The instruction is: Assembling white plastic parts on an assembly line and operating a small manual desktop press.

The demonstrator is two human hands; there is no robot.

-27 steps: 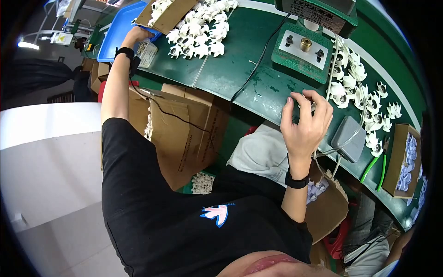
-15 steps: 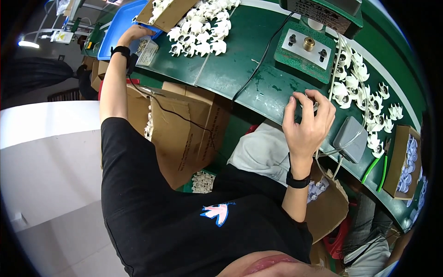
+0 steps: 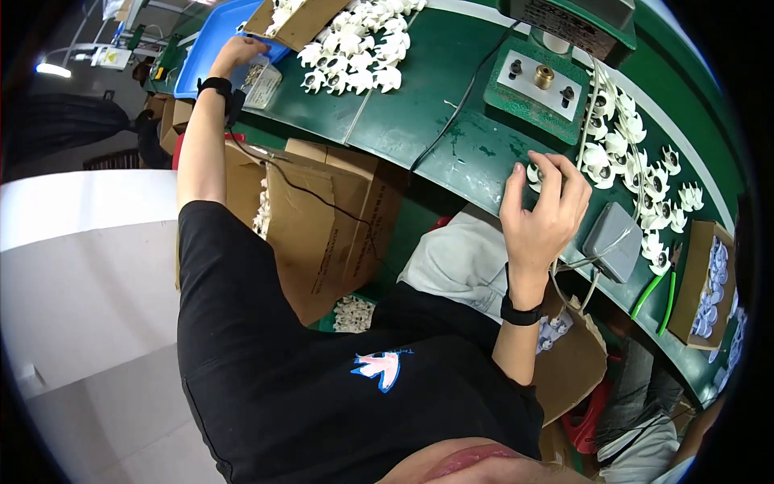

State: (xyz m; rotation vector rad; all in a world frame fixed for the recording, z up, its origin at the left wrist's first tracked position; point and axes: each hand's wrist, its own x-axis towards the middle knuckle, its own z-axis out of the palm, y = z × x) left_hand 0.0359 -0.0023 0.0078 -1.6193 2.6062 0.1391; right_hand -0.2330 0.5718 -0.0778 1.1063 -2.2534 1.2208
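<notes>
Left hand has reached farther over the blue tray edge.

The left hand has moved from the small box toward the blue tray.

Head view, steeply down, near workbench

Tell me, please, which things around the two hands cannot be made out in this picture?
- Head view: the left hand covers whatever its fingers touch beside the small clear box.
- Head view: the white part in the right hand is mostly hidden by its fingers.
- Head view: the machine is cut off by the top edge.
</notes>
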